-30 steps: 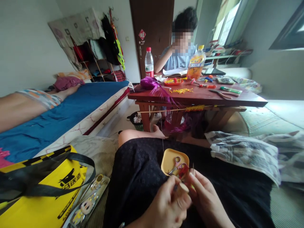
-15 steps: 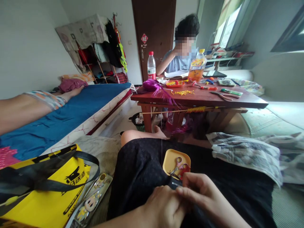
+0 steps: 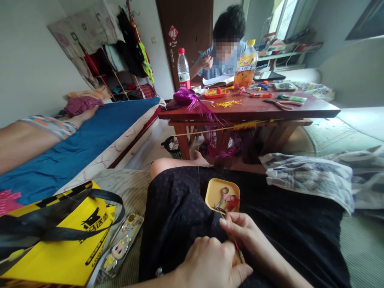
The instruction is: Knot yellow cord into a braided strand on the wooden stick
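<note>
Low in the picture, over my black skirt, my two hands work close together. My left hand (image 3: 210, 262) is closed in a fist around something I cannot make out. My right hand (image 3: 244, 234) pinches a thin needle with red thread, right beside the left. A fine thread (image 3: 198, 168) runs from my hands up toward the stick under the table. Just beyond my fingers a small yellow tray (image 3: 214, 192) rests on my lap, holding small scissors (image 3: 223, 198) and red bits.
A red-brown low table (image 3: 300, 110) carries a water bottle (image 3: 182, 72), an orange drink bottle (image 3: 246, 70), purple tassel thread (image 3: 187, 98) and tools. Another person sits behind it. Someone's legs lie on the blue bed (image 3: 90, 136). A yellow bag (image 3: 69, 244) sits left.
My hands have dropped lower and nearer to me, drawing the thread down. The person at the table has lowered a hand from the face.
</note>
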`<state>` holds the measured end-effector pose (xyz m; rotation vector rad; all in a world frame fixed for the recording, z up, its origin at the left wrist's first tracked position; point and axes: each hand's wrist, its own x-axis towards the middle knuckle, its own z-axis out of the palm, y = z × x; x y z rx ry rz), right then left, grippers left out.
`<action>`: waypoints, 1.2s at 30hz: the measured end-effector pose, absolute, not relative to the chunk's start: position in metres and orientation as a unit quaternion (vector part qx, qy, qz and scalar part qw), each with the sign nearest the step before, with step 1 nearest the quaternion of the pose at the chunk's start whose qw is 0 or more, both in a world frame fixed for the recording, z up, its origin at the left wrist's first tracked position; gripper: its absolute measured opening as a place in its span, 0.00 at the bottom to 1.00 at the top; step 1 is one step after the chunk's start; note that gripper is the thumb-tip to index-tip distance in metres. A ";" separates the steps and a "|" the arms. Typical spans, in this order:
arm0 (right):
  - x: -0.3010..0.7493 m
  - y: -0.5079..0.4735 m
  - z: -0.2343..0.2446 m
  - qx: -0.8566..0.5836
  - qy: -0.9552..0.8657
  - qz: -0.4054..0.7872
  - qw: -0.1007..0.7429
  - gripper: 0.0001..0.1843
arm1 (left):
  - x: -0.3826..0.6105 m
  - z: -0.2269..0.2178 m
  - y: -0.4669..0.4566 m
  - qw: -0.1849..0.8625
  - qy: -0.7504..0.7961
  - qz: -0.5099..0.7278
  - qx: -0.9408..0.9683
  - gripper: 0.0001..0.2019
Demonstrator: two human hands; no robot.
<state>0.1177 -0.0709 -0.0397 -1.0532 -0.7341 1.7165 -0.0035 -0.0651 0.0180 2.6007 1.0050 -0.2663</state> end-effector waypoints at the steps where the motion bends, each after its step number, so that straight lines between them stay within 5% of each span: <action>1: 0.118 -0.071 -0.040 -0.428 -0.297 0.706 0.480 0.27 | -0.003 0.019 -0.065 0.170 0.350 -0.098 0.916 0.22; 23: 0.116 -0.062 -0.039 -0.413 -0.254 0.717 0.501 0.26 | 0.003 0.021 -0.063 0.264 0.383 -0.145 0.873 0.23; 27: 0.134 -0.064 -0.019 -0.417 -0.254 0.682 0.544 0.24 | -0.005 0.017 -0.052 0.448 0.393 0.049 0.802 0.20; 31: 0.170 -0.061 0.001 -0.458 -0.241 0.581 0.628 0.23 | -0.019 0.004 -0.031 0.735 0.337 0.152 0.568 0.38; 36: 0.209 -0.044 0.014 -0.474 -0.182 0.518 0.688 0.19 | -0.019 -0.019 -0.006 0.837 0.303 0.247 0.383 0.24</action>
